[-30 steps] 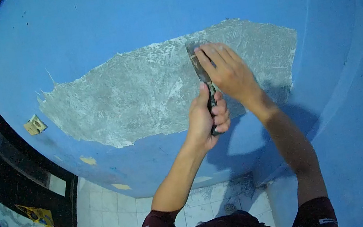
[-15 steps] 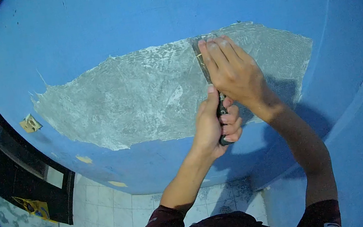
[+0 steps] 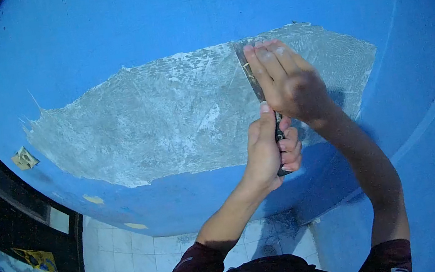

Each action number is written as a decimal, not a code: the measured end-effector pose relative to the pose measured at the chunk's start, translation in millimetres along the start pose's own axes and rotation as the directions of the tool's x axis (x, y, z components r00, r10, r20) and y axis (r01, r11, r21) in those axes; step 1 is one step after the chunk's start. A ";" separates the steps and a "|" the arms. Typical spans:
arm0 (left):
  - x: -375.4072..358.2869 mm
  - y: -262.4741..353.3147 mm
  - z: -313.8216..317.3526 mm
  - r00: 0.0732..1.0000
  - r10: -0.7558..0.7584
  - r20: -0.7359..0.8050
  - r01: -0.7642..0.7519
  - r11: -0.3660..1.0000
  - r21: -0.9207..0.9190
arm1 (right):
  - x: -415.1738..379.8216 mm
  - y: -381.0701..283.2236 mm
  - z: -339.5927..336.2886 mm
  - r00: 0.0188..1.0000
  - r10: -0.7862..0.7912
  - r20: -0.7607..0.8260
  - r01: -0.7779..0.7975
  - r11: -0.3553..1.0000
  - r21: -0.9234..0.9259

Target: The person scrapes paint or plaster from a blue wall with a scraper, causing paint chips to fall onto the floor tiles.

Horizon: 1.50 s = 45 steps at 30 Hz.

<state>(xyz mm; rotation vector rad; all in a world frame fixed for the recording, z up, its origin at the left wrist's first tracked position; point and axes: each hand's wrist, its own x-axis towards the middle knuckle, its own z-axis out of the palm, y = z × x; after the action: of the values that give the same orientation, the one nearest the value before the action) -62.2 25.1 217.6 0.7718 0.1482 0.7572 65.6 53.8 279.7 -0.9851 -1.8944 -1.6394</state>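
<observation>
A scraper with a long, narrow dark blade (image 3: 251, 77) lies against a rough grey bare patch (image 3: 159, 122) in the blue wall. My left hand (image 3: 267, 148) is wrapped round its black handle (image 3: 284, 168), thumb pointing up toward the blade. Higher up, my right hand (image 3: 291, 80) presses the blade to the wall, its fingers stretched out close together; its thumb is hidden. The tip of the blade reaches the upper edge of the patch, where white and ridged scrape marks show.
Blue painted wall (image 3: 154, 16) surrounds the patch and meets another wall in a corner at the right. A beige wall fitting (image 3: 24, 158) sticks out at the left. Below are pale floor tiles (image 3: 135, 261), a dark door or frame (image 3: 21, 216) and a yellow bag (image 3: 39, 258).
Both hands and the scraper have shifted slightly right in the view and a little along the patch. The view has also shifted slightly. Both hands stay on the scraper.
</observation>
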 end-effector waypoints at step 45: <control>-247.1 -54.8 -192.4 0.614 0.435 -0.658 0.030 0.821 0.571 | -279.1 -380.7 -44.9 0.161 -0.213 0.964 -0.967 0.161 0.197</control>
<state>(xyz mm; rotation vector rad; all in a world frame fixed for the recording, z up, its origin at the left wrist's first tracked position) -285.9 -54.7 6.2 0.9555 1.1259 1.2864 -46.4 -68.1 -164.6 -1.8219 -1.9653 0.9418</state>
